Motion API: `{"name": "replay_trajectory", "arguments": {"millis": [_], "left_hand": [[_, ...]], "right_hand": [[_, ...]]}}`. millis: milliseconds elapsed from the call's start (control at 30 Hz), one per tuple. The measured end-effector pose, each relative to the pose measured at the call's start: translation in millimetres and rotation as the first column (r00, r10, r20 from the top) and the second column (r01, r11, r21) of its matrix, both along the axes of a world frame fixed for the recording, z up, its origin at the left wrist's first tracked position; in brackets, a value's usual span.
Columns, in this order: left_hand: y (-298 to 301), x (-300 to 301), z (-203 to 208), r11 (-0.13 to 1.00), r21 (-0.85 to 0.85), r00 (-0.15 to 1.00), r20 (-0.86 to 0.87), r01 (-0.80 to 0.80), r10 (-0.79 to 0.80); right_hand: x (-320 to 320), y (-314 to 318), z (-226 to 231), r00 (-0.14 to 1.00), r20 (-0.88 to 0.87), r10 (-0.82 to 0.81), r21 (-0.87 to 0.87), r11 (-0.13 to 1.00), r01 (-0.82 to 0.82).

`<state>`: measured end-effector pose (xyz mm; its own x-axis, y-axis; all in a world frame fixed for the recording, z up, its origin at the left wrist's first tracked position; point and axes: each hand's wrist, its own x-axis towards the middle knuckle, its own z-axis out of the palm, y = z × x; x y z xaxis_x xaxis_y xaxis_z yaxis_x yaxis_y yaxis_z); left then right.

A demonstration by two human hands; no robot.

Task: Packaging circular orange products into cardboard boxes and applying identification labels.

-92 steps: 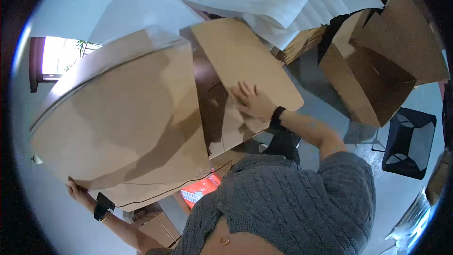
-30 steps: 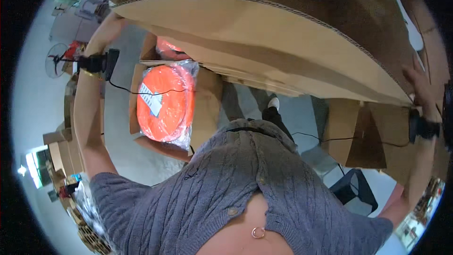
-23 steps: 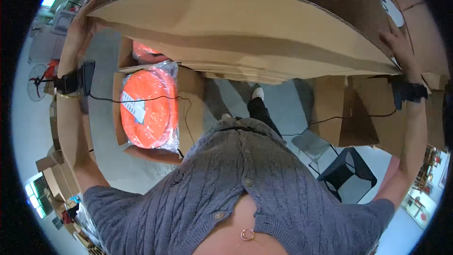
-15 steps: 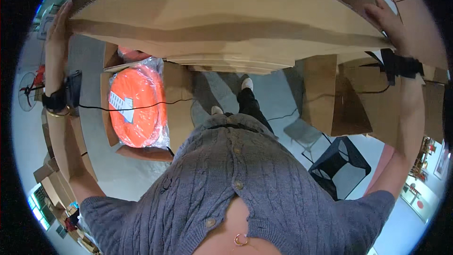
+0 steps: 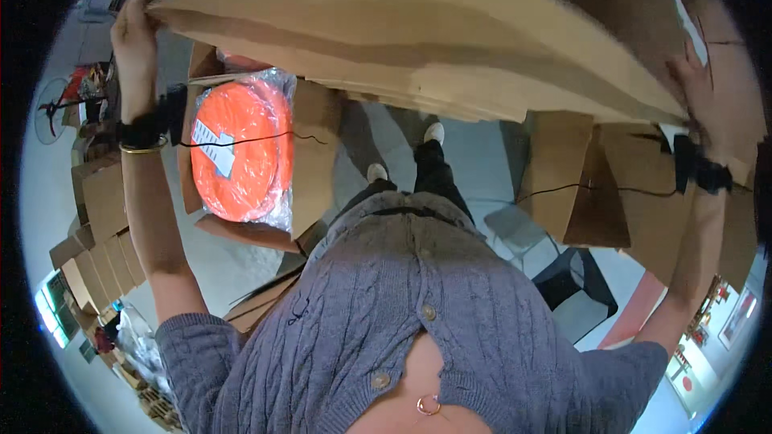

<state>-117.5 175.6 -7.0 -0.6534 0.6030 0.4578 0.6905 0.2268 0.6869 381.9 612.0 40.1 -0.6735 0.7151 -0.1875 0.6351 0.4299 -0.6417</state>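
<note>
large corrugated cardboard box (image 5: 418, 40) spans the view's top; left hand (image 5: 135, 32) grips its left corner, right hand (image 5: 698, 96) touches its right end (closure too blurred to tell); likely light, stiffish; best held at 2 ends

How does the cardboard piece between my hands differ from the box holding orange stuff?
The cardboard piece spans between your left hand and right hand; the open box touches neither. The open box contains a wrapped orange bundle, while the cardboard piece shows a broad bare side. Both are brown.
</note>
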Motion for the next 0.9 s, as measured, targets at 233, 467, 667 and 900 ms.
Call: {"name": "replay_trajectory", "arguments": {"millis": [233,467,667,900], "left_hand": [[-8.6,-13.1,7.4,0.974,0.214,0.996,0.021,0.078,-0.084],[-37.6,-18.9,24.2,0.994,0.053,0.922,-0.374,-0.09,0.104],[-26.8,19.3,41.1,0.992,0.027,0.966,-0.227,-0.121,0.124],[-37.0,-0.1,25.2,0.974,0.081,0.939,-0.26,-0.212,0.226]], "right_hand": [[35.8,26.3,29.7,0.998,-0.002,0.059,-0.011,0.998,-0.059],[15.3,-23.7,55.3,0.988,-0.103,-0.111,-0.005,0.994,0.112],[-0.5,-54.6,74.7,0.992,-0.09,-0.084,0.071,0.993,0.09],[-44.8,-127.8,79.0,0.985,0.018,0.172,0.794,0.597,-0.118]]}}
